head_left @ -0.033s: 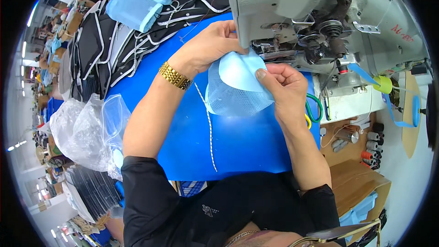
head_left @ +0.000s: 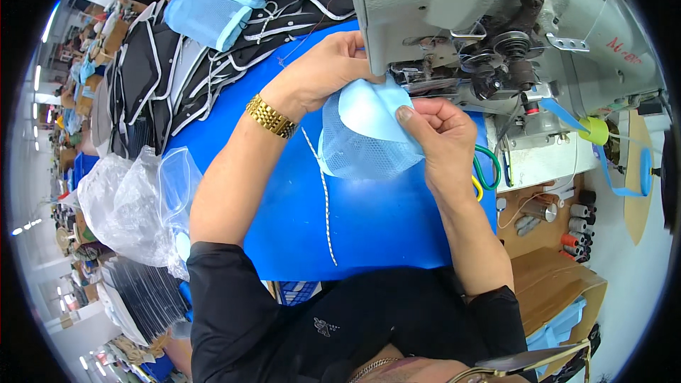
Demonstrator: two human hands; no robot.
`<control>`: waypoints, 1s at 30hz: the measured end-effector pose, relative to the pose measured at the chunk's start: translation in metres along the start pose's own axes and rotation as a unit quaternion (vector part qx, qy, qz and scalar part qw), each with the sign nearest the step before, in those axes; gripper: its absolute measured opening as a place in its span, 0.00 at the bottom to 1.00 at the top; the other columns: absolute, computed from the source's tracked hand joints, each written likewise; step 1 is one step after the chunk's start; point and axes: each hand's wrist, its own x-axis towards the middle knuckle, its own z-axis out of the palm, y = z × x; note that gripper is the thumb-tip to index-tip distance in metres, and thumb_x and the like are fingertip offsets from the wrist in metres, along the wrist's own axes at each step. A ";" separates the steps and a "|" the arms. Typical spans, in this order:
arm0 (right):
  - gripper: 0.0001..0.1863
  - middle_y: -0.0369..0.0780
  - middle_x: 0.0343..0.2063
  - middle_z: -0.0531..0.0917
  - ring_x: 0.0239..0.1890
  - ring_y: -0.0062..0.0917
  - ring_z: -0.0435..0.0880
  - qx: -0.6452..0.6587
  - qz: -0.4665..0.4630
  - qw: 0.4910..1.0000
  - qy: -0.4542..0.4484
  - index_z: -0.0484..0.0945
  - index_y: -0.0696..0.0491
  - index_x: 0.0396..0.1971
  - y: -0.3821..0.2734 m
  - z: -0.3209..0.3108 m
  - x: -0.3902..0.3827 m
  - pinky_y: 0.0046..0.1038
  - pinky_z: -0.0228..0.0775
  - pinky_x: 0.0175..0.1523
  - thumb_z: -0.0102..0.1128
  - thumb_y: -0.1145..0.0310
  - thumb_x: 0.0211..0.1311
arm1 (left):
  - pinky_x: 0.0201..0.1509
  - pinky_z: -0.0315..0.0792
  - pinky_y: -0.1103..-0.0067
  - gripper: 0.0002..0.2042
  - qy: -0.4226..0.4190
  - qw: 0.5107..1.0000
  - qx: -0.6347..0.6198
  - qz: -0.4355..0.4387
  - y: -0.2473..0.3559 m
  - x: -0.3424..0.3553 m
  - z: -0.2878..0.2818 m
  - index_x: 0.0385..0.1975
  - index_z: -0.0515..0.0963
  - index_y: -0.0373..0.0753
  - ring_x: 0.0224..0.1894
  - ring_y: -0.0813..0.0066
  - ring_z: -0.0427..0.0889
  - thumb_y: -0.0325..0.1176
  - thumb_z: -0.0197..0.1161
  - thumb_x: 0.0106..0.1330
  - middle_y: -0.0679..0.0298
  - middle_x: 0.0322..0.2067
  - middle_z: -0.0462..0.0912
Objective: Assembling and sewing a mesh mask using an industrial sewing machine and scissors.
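A light blue piece of fabric with a mesh panel and a smooth panel (head_left: 369, 142) hangs at the sewing machine's needle area (head_left: 418, 74). My left hand (head_left: 330, 71), with a gold watch on the wrist, grips its upper edge beside the machine head, fingertips partly hidden there. My right hand (head_left: 443, 135) pinches the right side of the fabric, thumb on top and fingers curled behind. The grey machine head (head_left: 397, 0) overhangs both hands. A thin speckled cord (head_left: 326, 213) lies on the blue mat (head_left: 376, 234) below the fabric.
Black pieces with white piping (head_left: 149, 85) and blue mesh pieces (head_left: 206, 14) are piled upper left. Plastic bags (head_left: 120, 198) lie left. Right are a yellow tape roll (head_left: 592, 130), several thread spools (head_left: 574, 241) and a cardboard box (head_left: 546, 276). The workshop extends along the far left.
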 end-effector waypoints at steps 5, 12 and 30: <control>0.07 0.37 0.27 0.85 0.27 0.12 0.80 0.037 -0.022 0.999 0.027 0.80 0.60 0.33 0.005 0.007 0.000 0.13 0.71 0.35 0.68 0.77 0.56 | 0.40 0.76 0.82 0.14 -0.022 0.998 0.053 0.038 0.001 0.011 -0.006 0.44 0.78 0.31 0.35 0.79 0.82 0.24 0.64 0.57 0.62 0.36 0.83; 0.07 0.38 0.27 0.85 0.27 0.12 0.81 0.068 -0.036 0.996 0.039 0.79 0.60 0.32 0.011 0.011 0.001 0.13 0.71 0.35 0.68 0.77 0.56 | 0.43 0.74 0.80 0.15 -0.010 0.986 0.146 0.079 0.006 0.015 -0.013 0.48 0.78 0.33 0.41 0.78 0.77 0.27 0.62 0.62 0.62 0.41 0.82; 0.07 0.38 0.24 0.84 0.24 0.11 0.79 0.056 -0.024 0.997 0.049 0.79 0.61 0.29 0.005 0.016 -0.001 0.13 0.69 0.28 0.69 0.75 0.55 | 0.47 0.74 0.77 0.16 -0.007 0.981 0.174 0.083 0.001 0.014 -0.029 0.48 0.77 0.34 0.44 0.75 0.77 0.25 0.66 0.59 0.61 0.44 0.81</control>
